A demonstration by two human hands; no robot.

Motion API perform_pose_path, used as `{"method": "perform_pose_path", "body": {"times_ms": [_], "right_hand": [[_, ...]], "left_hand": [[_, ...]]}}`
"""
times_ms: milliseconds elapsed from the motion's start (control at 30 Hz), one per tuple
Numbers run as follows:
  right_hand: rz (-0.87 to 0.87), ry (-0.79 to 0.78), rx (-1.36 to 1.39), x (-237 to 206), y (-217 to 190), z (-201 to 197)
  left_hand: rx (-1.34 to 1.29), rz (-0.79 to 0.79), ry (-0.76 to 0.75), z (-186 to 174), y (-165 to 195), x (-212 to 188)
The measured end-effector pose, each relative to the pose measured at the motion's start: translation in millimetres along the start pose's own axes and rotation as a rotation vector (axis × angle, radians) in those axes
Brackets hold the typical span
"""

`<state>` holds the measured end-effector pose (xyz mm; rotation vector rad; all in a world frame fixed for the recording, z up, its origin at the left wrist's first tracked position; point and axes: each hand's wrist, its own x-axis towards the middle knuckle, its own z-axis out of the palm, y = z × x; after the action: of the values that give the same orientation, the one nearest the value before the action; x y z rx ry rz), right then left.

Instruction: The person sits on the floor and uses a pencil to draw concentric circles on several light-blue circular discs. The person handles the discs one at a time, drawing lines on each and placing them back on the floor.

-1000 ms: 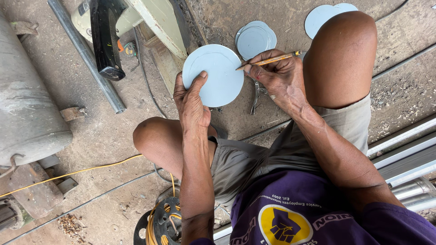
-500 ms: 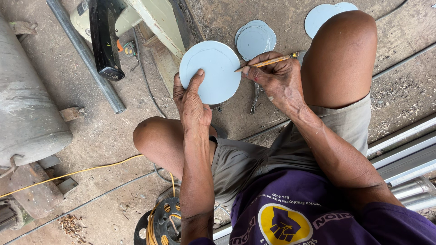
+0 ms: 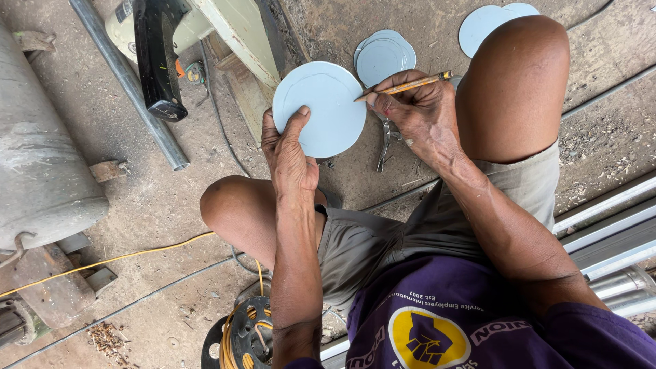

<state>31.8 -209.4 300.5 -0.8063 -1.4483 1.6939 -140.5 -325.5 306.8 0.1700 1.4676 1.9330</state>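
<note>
My left hand (image 3: 288, 154) holds a pale blue round disc (image 3: 326, 102) by its lower left edge, thumb laid on its face. A faint line runs just inside the disc's rim. My right hand (image 3: 413, 113) grips a yellow pencil (image 3: 406, 85), its tip touching the disc's right edge. Behind the pencil a small stack of similar blue discs (image 3: 384, 55) lies on the ground. Two more blue discs (image 3: 488, 24) lie at the top right, past my raised right knee. A pair of metal snips (image 3: 386, 143) rests on the ground under my right hand.
A metal pipe (image 3: 130, 85) slants across the upper left beside a grey tank (image 3: 37, 157). A black-and-cream machine (image 3: 164, 48) stands at the top. A yellow cord (image 3: 102, 263) runs to a reel (image 3: 246, 335) by my left knee. Metal rails (image 3: 608, 225) lie at right.
The disc has shifted slightly up and left in my left hand; the pencil tip stays at its right edge.
</note>
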Motion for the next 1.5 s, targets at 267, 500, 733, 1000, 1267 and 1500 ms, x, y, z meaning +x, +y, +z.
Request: {"method": "perform_pose_path", "body": {"times_ms": [267,500,733,1000,1267,1500], "right_hand": [[0.047,0.03,-0.065,-4.0,-2.8,-2.1],[-0.014,-0.011,0.055,-1.7,-6.8,-9.4],[0.011,0.004,-0.013,0.1,-0.9,-7.2],[0.041,0.008,-0.036,-7.1,-1.4,-4.2],[-0.013,-0.003,-0.071,-3.6,-9.4,-12.2],[0.001,-0.016,-0.084,-2.5,-8.8,-12.4]], "left_hand": [[0.0,-0.051,-0.027,-1.6,2.8,0.6],[0.086,-0.08,-0.063,-0.9,5.7,-3.0],[0.043,-0.068,-0.035,1.8,1.9,-0.2],[0.019,-0.055,-0.042,-5.4,0.5,3.3],[0.215,-0.085,-0.125,-11.8,6.5,2.5],[0.2,-0.056,-0.124,-6.7,4.1,0.8]]}}
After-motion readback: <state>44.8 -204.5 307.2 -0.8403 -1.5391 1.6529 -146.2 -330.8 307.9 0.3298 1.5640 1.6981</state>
